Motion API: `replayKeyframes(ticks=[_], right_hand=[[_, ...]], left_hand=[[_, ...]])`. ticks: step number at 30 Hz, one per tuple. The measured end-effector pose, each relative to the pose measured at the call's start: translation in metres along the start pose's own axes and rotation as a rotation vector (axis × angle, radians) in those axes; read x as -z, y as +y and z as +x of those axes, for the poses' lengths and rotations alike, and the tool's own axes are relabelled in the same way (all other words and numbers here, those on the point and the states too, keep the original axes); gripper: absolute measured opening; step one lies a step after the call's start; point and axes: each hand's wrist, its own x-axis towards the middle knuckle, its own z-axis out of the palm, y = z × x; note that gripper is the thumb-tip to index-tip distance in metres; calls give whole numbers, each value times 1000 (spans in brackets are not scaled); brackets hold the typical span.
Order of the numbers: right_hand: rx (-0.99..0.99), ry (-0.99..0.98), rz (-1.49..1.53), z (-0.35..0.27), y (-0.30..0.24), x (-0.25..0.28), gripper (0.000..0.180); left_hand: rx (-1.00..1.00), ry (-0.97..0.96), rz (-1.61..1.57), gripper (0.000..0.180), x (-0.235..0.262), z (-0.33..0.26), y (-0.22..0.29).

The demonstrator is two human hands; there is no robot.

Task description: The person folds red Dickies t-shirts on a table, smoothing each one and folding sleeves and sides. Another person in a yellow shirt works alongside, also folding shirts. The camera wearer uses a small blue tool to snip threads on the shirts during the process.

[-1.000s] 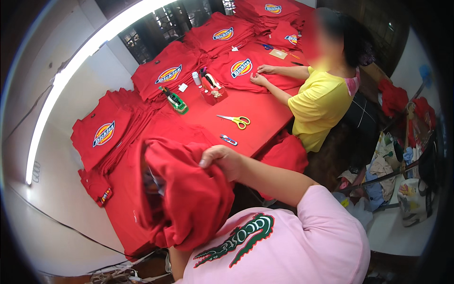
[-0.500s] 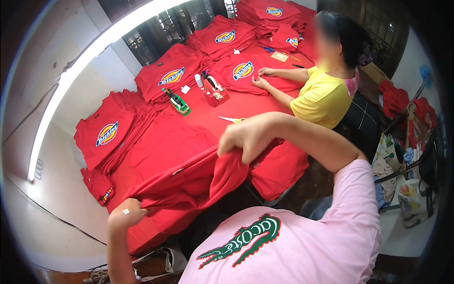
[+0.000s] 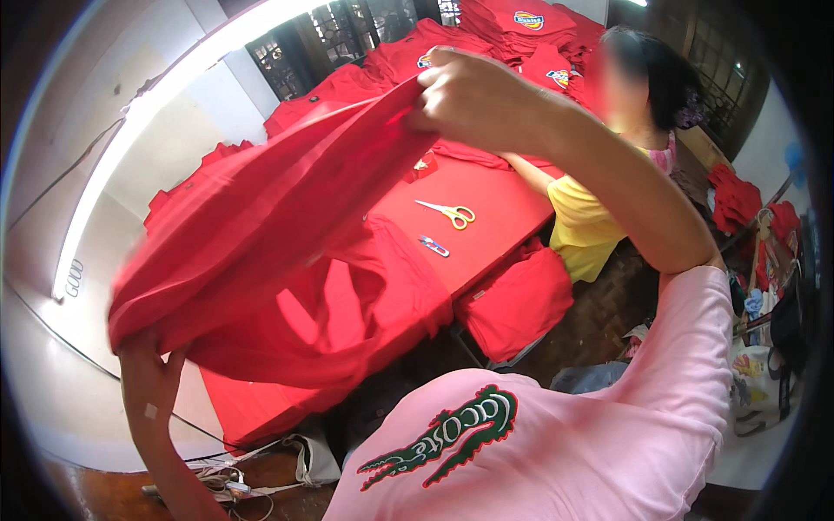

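A red T-shirt (image 3: pixel 269 208) is stretched between my hands, lifted above the table and slanting up to the right. My right hand (image 3: pixel 465 95) is closed on its upper right end, high over the table. At the lower left, my left hand (image 3: pixel 155 369) grips the other end; the cloth covers most of its fingers. Below the raised shirt, more red cloth (image 3: pixel 391 269) lies on the red tabletop. Yellow-handled scissors (image 3: pixel 456 213) and small blue thread snips (image 3: pixel 433 247) rest to the right of the shirt.
A co-worker in a yellow top (image 3: pixel 586 217) stands at the table's right side. Piles of red shirts (image 3: pixel 530 43) line the far side. Folded red garments (image 3: pixel 517 304) sit beside the table's near right edge. Cables (image 3: pixel 230 482) lie at the lower left.
Both hands have raised the red shirt, the right one going up and the left one out to the left. The cloth now hides the left-hand piles, and the blue snips have come into view.
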Motion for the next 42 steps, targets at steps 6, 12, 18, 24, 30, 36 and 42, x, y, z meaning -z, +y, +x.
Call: replayKeyframes(ticks=[6, 12, 18, 24, 30, 36, 42], right_hand=[[-421, -36, -9, -16, 27, 75, 26], [-648, -34, 618, -15, 34, 101, 37], [-86, 263, 1070, -54, 116, 82, 36], [-223, 70, 10, 27, 74, -32, 12], [-573, 370, -568, 51, 59, -76, 49], [-547, 409, -204, 30, -43, -81, 21], [-642, -257, 324, -62, -229, -192, 26]], left_hand=[[-1, 225, -298, 32, 22, -2, -33], [-115, 274, -346, 28, 41, -27, -50], [-113, 151, -387, 33, 88, -61, -41], [101, -353, -144, 37, -20, 42, -52], [59, 440, -159, 44, -70, 76, -96], [402, 466, -255, 51, -158, -17, -54], [361, 34, -189, 43, -368, -105, -25]])
